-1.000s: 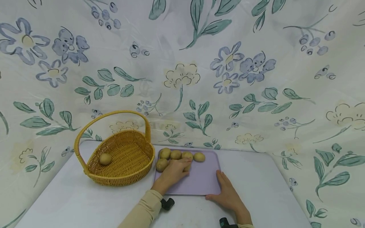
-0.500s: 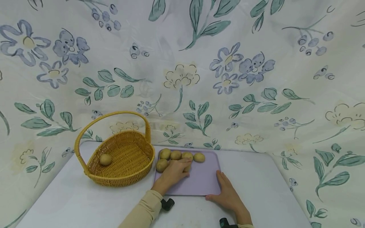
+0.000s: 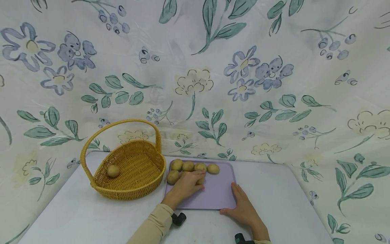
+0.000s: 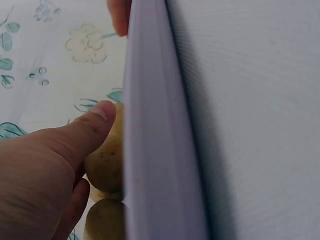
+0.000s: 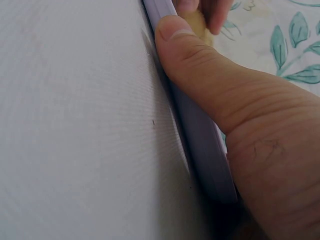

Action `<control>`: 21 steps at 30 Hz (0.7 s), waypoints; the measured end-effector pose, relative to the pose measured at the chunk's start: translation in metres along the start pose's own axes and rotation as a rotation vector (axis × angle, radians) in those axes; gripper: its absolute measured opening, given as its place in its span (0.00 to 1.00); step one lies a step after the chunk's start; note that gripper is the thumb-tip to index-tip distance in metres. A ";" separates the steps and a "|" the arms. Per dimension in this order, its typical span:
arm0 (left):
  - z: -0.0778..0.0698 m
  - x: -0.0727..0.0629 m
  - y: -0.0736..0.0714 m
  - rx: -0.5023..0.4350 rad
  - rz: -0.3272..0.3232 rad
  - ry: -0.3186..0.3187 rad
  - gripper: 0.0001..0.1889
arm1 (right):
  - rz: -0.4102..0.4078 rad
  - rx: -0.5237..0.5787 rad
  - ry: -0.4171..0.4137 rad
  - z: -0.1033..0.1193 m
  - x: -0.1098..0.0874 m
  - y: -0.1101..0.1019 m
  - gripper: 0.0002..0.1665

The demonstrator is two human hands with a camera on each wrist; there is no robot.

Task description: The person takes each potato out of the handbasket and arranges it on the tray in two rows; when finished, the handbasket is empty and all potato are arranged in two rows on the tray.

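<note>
A lilac tray (image 3: 214, 196) lies on the white table with several potatoes along its back and left side. My left hand (image 3: 186, 184) reaches over the tray's left part, thumb and fingers about a potato (image 3: 200, 181) that shows just past the fingertips. In the left wrist view, the thumb lies against a potato (image 4: 105, 167) behind the tray's raised edge. At the tray's front right corner, my right hand (image 3: 243, 206) holds the rim, its thumb along the front edge and its fingers along the right side. The right wrist view shows that thumb (image 5: 200, 60) pressed to the tray's edge.
To the left of the tray stands a yellow wicker basket (image 3: 134, 195) with a tall arched handle; one potato (image 3: 113, 171) lies inside it. Another potato (image 3: 213, 168) sits at the tray's back. A flowered cloth (image 3: 195, 112) hangs behind the table (image 3: 265, 183).
</note>
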State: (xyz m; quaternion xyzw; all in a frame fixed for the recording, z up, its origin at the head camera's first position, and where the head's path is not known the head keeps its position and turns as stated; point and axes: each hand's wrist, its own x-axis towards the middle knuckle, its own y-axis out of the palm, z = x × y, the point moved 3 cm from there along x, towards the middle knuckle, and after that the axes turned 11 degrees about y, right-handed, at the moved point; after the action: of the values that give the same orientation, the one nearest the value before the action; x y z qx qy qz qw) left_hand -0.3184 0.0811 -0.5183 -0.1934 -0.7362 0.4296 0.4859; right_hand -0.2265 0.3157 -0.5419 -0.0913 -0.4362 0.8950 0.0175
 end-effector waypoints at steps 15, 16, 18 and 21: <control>-0.006 0.003 -0.064 -0.386 -0.075 -0.289 0.23 | 0.002 -0.004 -0.012 0.000 0.001 -0.001 0.75; -0.006 0.001 -0.071 -0.391 -0.087 -0.306 0.23 | 0.002 -0.007 -0.013 0.000 0.001 -0.001 0.75; -0.004 -0.004 -0.085 -0.374 -0.122 -0.313 0.23 | 0.005 -0.007 -0.014 -0.001 0.001 0.000 0.75; 0.003 -0.013 -0.108 -0.329 -0.186 -0.305 0.24 | 0.009 -0.006 -0.011 -0.001 0.001 0.000 0.75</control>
State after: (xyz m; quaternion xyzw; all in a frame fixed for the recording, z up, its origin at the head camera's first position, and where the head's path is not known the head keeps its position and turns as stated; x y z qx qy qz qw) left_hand -0.3008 0.0106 -0.4379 -0.1345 -0.8758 0.2815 0.3683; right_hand -0.2269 0.3163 -0.5429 -0.0882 -0.4385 0.8943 0.0106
